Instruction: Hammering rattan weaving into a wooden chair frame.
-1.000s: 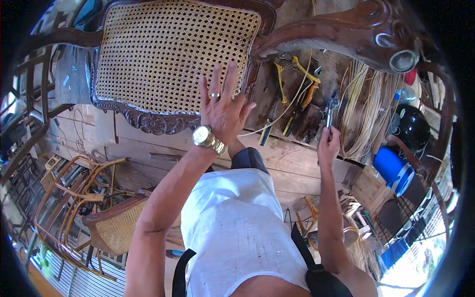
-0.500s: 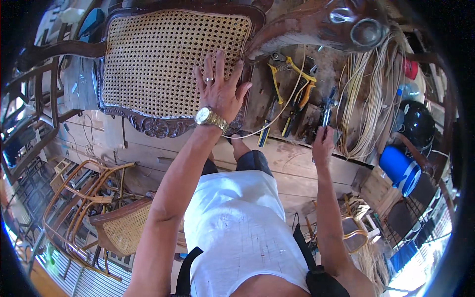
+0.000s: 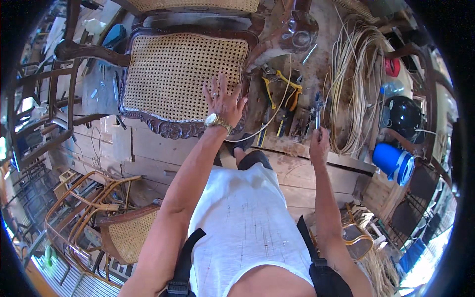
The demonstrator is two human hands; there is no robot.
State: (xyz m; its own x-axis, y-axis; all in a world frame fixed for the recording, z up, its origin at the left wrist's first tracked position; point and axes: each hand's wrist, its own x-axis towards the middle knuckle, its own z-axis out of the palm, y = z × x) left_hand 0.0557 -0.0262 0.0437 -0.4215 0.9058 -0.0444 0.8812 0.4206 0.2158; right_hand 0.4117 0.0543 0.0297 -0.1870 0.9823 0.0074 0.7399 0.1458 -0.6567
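- The workbench of rough planks spans the middle of the view, with tools strewn across its far side and bare boards nearer the person.
- The caned chair seat, woven in pale cane inside a dark carved wooden frame, lies flat on the bench's left half; this is the piece being handled.
- A large coil of raw cane strands sits to the right, well apart from the seat, with a black helmet and a blue cylinder beyond it.
- Yellow-handled pliers lie between the seat and the coil.
- The left hand, wearing a gold watch, rests flat with its fingers spread wide on the weave near the seat's front right corner, gripping nothing.
- The right hand is closed around the handle of a small metal tool, whose tip points away from the person and stands just left of the coil.
- Judging from this, the palm is testing or steadying the weave. To do that well, I would press evenly over the strands rather than with the fingertips, keep the frame from sliding on the planks, and bring the tool in low and along the weave so it does not snag or split a strand.
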